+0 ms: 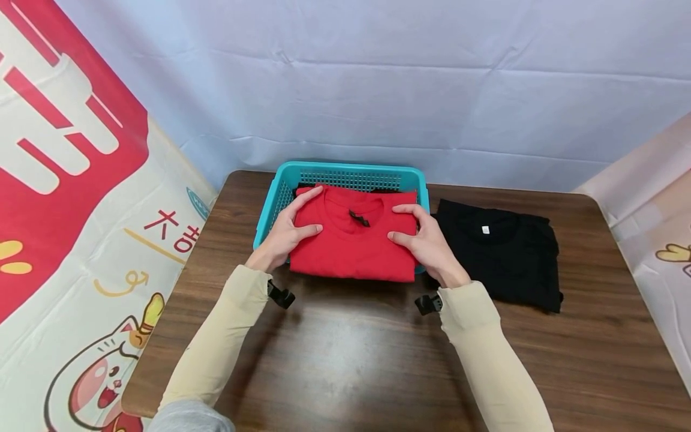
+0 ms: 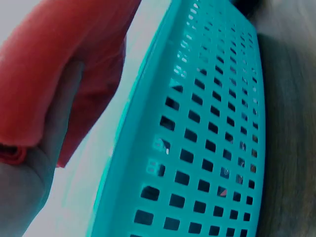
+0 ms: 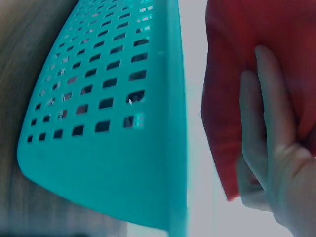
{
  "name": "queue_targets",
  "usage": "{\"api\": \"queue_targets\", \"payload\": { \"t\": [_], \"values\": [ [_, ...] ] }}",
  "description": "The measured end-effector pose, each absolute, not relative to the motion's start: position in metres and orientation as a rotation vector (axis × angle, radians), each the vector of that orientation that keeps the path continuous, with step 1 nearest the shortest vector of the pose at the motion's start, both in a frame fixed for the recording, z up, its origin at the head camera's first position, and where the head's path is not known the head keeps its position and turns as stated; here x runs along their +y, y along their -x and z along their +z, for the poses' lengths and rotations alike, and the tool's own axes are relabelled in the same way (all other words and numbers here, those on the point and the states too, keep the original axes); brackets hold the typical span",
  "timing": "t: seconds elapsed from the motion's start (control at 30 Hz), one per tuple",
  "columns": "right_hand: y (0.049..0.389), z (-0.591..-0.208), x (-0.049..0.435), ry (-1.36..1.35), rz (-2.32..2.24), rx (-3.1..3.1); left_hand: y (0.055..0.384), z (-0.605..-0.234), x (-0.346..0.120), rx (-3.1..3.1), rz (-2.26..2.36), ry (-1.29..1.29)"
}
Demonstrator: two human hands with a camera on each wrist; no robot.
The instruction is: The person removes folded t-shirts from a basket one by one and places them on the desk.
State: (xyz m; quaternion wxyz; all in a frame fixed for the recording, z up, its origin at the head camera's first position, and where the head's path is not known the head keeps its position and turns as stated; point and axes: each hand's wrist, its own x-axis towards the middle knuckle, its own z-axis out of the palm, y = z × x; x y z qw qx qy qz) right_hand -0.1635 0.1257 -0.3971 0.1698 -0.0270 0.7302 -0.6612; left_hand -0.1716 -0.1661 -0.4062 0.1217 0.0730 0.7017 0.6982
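Observation:
Between my two hands is a folded red T-shirt point(image 1: 353, 252), its neckline and dark label facing up. My left hand point(image 1: 286, 231) grips its left side, thumb on top and fingers beneath, as the left wrist view shows. On the right side my right hand point(image 1: 426, 240) holds it the same way, with fingers point(image 3: 269, 94) under the cloth in the right wrist view. The shirt is above a turquoise plastic basket point(image 1: 351, 167) and covers most of its opening. Both wrist views show the shirt higher than the basket's rim. Some black cloth shows inside the basket behind the shirt.
A folded black T-shirt point(image 1: 502, 258) with a small white label lies on the wooden table point(image 1: 345, 360), right of the basket. A pale curtain point(image 1: 378, 90) hangs behind the table. On the left hangs a printed cloth point(image 1: 108, 252) with red and cartoon figures.

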Motion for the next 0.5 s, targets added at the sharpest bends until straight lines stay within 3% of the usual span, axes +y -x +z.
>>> {"api": "queue_targets", "payload": {
  "t": [0.5],
  "values": [
    [0.148, -0.388, 0.135, 0.152, -1.84, 2.008, 0.145, -0.395, -0.164, 2.016, 2.089, -0.326]
  ]
}}
